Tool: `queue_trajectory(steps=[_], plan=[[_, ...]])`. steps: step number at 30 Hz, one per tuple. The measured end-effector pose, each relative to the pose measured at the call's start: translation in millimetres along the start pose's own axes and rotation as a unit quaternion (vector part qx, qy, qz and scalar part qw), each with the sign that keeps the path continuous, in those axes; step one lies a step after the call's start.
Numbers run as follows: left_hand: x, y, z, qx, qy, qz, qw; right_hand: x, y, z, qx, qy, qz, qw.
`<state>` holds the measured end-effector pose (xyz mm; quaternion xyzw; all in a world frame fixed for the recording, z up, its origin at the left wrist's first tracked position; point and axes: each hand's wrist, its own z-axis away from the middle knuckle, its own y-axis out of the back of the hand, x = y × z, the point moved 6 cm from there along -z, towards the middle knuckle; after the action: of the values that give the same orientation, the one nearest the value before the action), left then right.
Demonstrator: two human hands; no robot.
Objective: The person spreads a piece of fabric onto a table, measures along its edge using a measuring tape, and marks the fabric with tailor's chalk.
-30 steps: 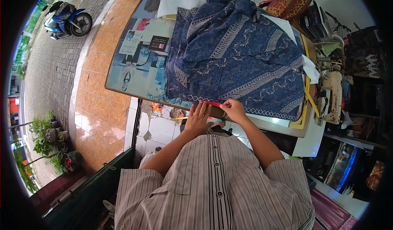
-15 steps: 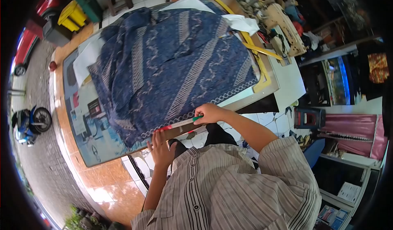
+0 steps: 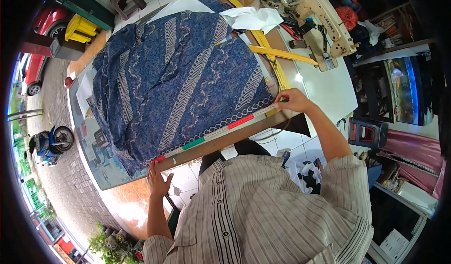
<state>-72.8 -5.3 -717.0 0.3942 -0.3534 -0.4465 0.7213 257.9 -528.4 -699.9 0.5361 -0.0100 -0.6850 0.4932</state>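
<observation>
Dark blue batik cloth (image 3: 188, 90) with pale diagonal bands lies spread over the table, slightly bunched at its left. Along its near patterned border runs a tape measure (image 3: 218, 133) with white, red and green sections, pulled straight. My right hand (image 3: 295, 100) pinches the tape near the cloth's right corner, and a loose end of tape hangs below it. At the tape's left end, my left hand (image 3: 159, 183) rests its fingertips on the cloth's edge, with the thumb stretched apart.
Behind the cloth lie yellow rulers (image 3: 284, 55) and crumpled white paper (image 3: 253, 19). A sewing machine (image 3: 324, 17) stands at the far right of the table. A dark plastic stool (image 3: 368, 133) is on the right, and a plastic bag (image 3: 303, 174) lies on the floor.
My right hand has slid right along the cloth's border, drawing out a longer stretch of tape. My left hand stays at the tape's left end. The view has shifted slightly.
</observation>
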Motion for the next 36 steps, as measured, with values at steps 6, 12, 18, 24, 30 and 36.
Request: queue_trajectory(steps=[6,12,18,24,30,36], plan=[[2.5,3.4,-1.8,-0.027,-0.009,0.011,1.0,-21.4,-3.8,2.0,0.093,0.172,0.234,0.952],[6.5,8.0,-3.0,-0.032,0.005,0.008,0.999,-16.8,-16.7,-0.2,0.053,0.107,0.329,0.937],[4.3,6.9,-3.7,-0.034,0.013,0.011,0.999,-11.1,-15.2,4.8,0.115,0.159,0.288,0.937],[4.4,6.1,-1.1,-0.015,0.003,0.017,1.0,-11.3,-14.4,10.9,0.127,0.143,0.279,0.941],[6.2,6.3,-1.9,-0.022,0.015,0.02,0.999,-4.1,-17.4,14.0,0.126,0.102,0.282,0.945],[5.8,6.9,-3.0,-0.025,0.008,0.028,0.999,-3.7,-18.8,18.2,0.169,0.134,0.258,0.942]])
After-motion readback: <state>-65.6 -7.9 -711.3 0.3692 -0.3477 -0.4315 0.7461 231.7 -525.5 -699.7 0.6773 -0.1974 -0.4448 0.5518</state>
